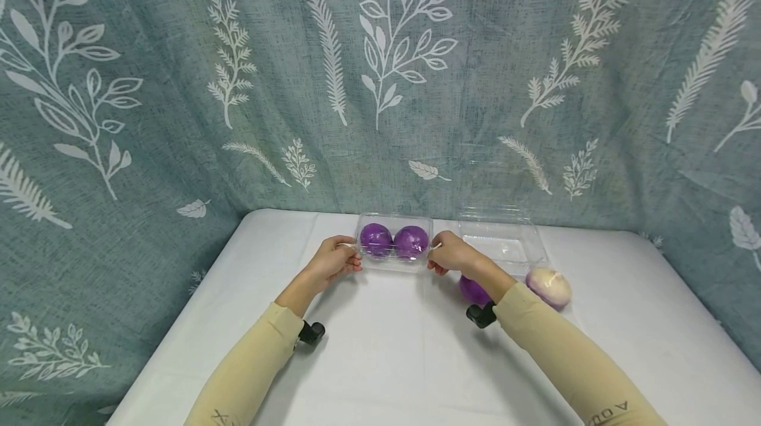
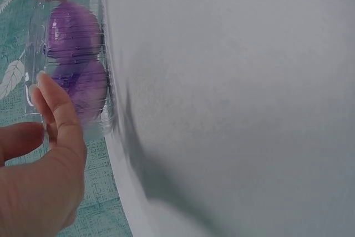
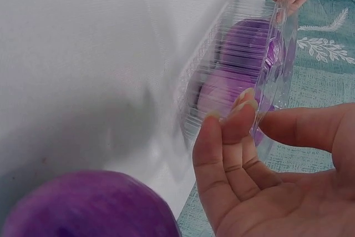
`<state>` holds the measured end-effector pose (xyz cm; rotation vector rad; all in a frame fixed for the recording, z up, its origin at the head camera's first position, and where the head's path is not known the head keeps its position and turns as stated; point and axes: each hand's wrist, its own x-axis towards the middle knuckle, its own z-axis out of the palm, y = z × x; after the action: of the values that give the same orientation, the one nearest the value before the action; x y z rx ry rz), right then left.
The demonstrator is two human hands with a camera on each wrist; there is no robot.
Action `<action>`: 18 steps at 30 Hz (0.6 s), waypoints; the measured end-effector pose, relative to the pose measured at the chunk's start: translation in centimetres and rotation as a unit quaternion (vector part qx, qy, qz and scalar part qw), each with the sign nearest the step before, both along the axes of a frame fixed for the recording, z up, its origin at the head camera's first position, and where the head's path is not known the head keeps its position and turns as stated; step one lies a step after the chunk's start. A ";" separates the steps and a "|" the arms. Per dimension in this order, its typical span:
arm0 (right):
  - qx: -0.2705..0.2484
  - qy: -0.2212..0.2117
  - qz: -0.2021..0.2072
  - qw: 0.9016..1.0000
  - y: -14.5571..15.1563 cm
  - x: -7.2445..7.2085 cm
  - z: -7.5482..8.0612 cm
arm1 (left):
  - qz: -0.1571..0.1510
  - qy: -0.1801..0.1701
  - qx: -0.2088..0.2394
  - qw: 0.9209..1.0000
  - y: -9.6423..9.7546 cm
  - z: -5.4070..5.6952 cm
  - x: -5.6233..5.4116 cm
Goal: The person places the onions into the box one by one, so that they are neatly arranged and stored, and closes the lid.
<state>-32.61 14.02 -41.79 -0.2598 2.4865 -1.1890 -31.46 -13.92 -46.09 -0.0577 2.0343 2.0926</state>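
A clear plastic clamshell container [image 1: 389, 267] stands near the back edge of the table with its lid down over two round purple vegetables [image 1: 376, 241]. My left hand [image 1: 334, 259] pinches the container's left rim between thumb and fingers. At the opposite end, my right hand [image 1: 453, 253] pinches the right rim in the same way. Both wrist views show the fingertips on the thin plastic lip, and the purple shapes through the ribbed wall. Just below my right wrist sits another round purple vegetable [image 1: 473, 290], partly hidden by the forearm.
Behind my right arm lies a second clear container [image 1: 502, 249], its lid raised against the curtain. A turnip-like white and purple vegetable [image 1: 549, 287] rests in front of it. A patterned green curtain [image 1: 380, 82] hangs behind the white-covered table [image 1: 380, 353].
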 end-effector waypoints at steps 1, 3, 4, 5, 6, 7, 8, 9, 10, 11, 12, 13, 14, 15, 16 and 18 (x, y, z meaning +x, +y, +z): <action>0.001 0.001 0.000 1.000 0.0 0.0 0.0 | -0.001 0.000 0.000 1.000 0.0 0.0 0.0; 0.003 0.002 -0.001 1.000 0.1 -0.1 -0.1 | -0.005 -0.003 -0.003 1.000 0.0 0.1 0.0; 0.004 0.003 0.000 1.000 0.1 -0.1 -0.1 | -0.007 -0.004 -0.005 1.000 0.0 0.1 0.0; 0.004 0.003 0.000 1.000 0.1 -0.1 -0.1 | -0.010 -0.006 -0.008 1.000 0.0 0.2 0.1; 0.004 0.002 0.000 1.000 0.2 -0.1 -0.1 | -0.013 -0.008 -0.011 1.000 0.0 0.2 0.1; 0.004 0.002 0.000 1.000 0.2 -0.1 -0.1 | -0.015 -0.010 -0.013 1.000 0.0 0.2 0.0; 0.003 0.000 0.000 1.000 0.2 0.0 -0.1 | -0.018 -0.013 -0.014 1.000 0.0 0.2 0.0; 0.003 -0.001 0.000 1.000 0.2 0.0 0.0 | -0.021 -0.015 -0.013 1.000 0.0 0.2 0.0; 0.004 -0.001 0.001 1.000 0.3 0.1 0.0 | -0.023 -0.019 -0.013 0.999 0.0 0.2 0.0; 0.007 0.001 0.002 1.000 0.3 0.1 0.0 | -0.024 -0.023 -0.010 0.999 -0.1 0.2 0.0; 0.013 0.007 0.003 1.000 0.4 0.1 0.0 | -0.025 -0.028 -0.008 0.999 -0.1 0.2 0.1; 0.022 0.015 0.004 1.000 0.5 0.2 0.1 | -0.027 -0.033 -0.008 0.999 -0.1 0.2 0.1; 0.032 0.024 0.006 0.999 0.6 0.4 0.3 | -0.029 -0.037 -0.008 0.999 -0.2 0.3 0.2; 0.042 0.035 0.010 0.998 0.7 0.5 0.5 | -0.029 -0.042 -0.009 0.999 -0.3 0.4 0.4; 0.051 0.045 0.013 0.998 0.8 0.7 0.8 | -0.028 -0.046 -0.011 0.998 -0.4 0.4 0.5; 0.067 0.062 0.019 0.996 1.1 1.1 1.5 | -0.023 -0.046 -0.019 0.998 -0.6 0.6 0.7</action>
<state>-31.52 15.10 -40.29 -0.3541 2.6422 -1.0143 -30.72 -14.56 -45.53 -0.1097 2.0026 1.9856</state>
